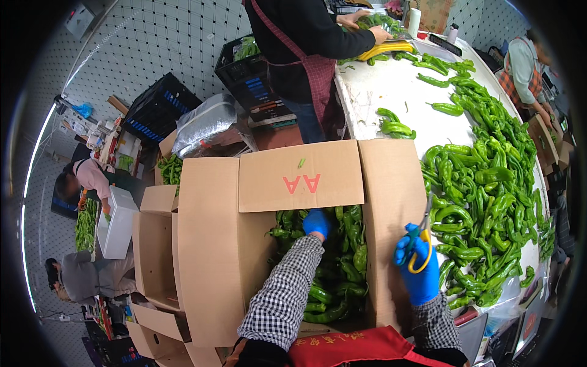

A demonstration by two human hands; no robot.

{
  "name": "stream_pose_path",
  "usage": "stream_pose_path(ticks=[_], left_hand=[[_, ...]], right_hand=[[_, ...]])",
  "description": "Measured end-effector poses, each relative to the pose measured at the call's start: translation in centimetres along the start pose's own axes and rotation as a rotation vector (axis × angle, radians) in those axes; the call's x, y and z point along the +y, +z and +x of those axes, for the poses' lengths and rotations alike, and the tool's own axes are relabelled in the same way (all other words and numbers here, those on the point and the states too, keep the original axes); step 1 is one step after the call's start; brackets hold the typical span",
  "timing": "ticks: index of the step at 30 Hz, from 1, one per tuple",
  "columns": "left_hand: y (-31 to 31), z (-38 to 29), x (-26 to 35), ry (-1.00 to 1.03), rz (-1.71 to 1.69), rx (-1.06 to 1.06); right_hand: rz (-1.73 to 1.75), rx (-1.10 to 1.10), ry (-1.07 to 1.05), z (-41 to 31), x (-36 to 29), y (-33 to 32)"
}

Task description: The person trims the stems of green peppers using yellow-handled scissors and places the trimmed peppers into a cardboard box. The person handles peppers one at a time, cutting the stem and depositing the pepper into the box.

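My left hand (316,223), in a blue glove, reaches down into an open cardboard box (208,257). Its fingers are hidden among the green peppers (323,296) inside, so its grip does not show. Over the box's right flap, my right hand (418,264), also gloved in blue, holds a pair of scissors (425,238) with yellow and dark green handles, blades pointing up and away. Just right of the scissors, a large heap of green peppers (486,202) lies on a white table (367,94). Checked sleeves cover both my forearms.
A co-worker (302,69) stands beyond the box, handling packed greens at the table. More open cardboard boxes (156,257) stand at the left. Black plastic crates (160,108) and a silvery wrapped bundle (208,126) are behind. Other people work at both sides.
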State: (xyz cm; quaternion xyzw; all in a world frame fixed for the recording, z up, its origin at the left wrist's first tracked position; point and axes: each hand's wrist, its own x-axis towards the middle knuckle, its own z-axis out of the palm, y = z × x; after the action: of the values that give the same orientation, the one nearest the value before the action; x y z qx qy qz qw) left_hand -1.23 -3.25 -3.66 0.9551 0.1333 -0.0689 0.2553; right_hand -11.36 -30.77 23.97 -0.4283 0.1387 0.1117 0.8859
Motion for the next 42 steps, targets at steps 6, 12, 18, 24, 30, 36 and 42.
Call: stream_pose_path(ticks=[6, 12, 18, 24, 30, 36, 42], left_hand=[[-7.1, -4.8, 2.2, -0.005, -0.129, 0.126], [-12.4, -11.2, 1.8, 0.157, -0.346, 0.26], [-22.1, -16.6, 4.7, 0.033, -0.991, 0.324], [-25.2, -21.2, 1.9, -0.062, -1.427, 0.283], [-25.0, -24.4, 1.0, 0.01, -1.491, 0.217], [-26.2, -25.7, 2.1, 0.059, -1.382, 0.177], [-26.7, -25.5, 2.8, 0.159, -1.251, 0.182]], right_hand=[[-0.179, -0.09, 0.025, -1.6, 1.4, 1.9], [-0.157, -0.268, 0.178, -3.3, 2.5, 3.7], [-0.294, -0.444, 0.328, -5.6, 5.3, 4.2], [-0.394, -0.481, 0.359, -6.0, 8.1, 4.0], [-0.692, -0.486, 0.122, -4.9, 9.8, 3.4], [-0.864, -0.473, -0.019, -4.7, 9.2, 4.3], [-0.641, -0.331, 0.257, -5.1, 7.6, 5.0]])
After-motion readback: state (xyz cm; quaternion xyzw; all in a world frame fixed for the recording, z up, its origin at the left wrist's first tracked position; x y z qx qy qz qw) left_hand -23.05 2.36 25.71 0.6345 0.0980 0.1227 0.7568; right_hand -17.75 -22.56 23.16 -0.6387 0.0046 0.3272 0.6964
